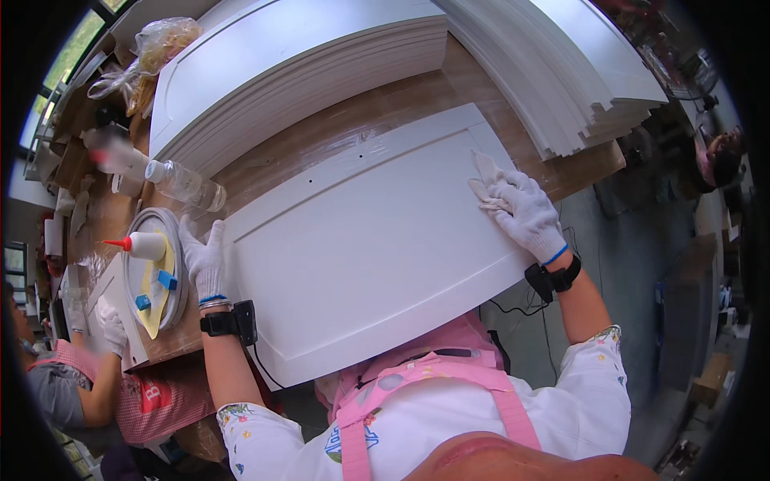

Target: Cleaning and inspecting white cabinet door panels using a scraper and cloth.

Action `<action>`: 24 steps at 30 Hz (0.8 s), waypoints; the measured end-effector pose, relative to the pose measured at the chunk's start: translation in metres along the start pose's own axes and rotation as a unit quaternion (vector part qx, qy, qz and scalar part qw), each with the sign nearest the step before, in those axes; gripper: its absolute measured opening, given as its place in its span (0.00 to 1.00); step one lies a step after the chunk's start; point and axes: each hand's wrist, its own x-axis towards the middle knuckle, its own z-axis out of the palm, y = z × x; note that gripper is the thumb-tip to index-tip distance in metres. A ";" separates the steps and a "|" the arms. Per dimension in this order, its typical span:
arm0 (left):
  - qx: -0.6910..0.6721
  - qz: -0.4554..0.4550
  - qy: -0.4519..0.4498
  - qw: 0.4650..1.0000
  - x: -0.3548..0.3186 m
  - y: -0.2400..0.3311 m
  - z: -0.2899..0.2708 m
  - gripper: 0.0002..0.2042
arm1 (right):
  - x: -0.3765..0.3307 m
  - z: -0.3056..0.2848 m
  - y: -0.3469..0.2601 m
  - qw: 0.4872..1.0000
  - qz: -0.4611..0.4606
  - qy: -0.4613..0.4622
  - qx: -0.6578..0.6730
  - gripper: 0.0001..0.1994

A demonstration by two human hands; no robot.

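Observation:
A white panel door with a raised border and two small dark holes lies flat before me, its near edge close to my pink apron. At its left edge stands my left hand, in a white knitted glove, with thumb and fingers apart and nothing visible between them. Over the panel's right part, my gloved right hand presses a crumpled white cloth against the surface. My palm and fingers cover part of the cloth. Both wrists wear black straps with small boxes.
Tall stacks of white panels stand behind. At left are a clear bottle, a round grey lid bearing a red-tipped white bottle and blue blocks, and a bag. A co-worker's gloved hand is at lower left.

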 end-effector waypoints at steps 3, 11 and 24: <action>-0.045 -0.042 -0.026 0.998 -0.032 -0.027 -0.009 0.36 | 0.026 -0.014 -0.003 0.980 0.137 -0.093 0.108 0.17; 0.056 0.031 -0.103 0.993 -0.062 -0.019 -0.019 0.28 | 0.145 -0.017 -0.002 0.988 0.155 -0.012 0.008 0.21; 0.072 0.047 -0.097 0.992 -0.062 -0.028 -0.013 0.25 | 0.197 0.016 -0.009 0.957 0.116 -0.096 -0.249 0.17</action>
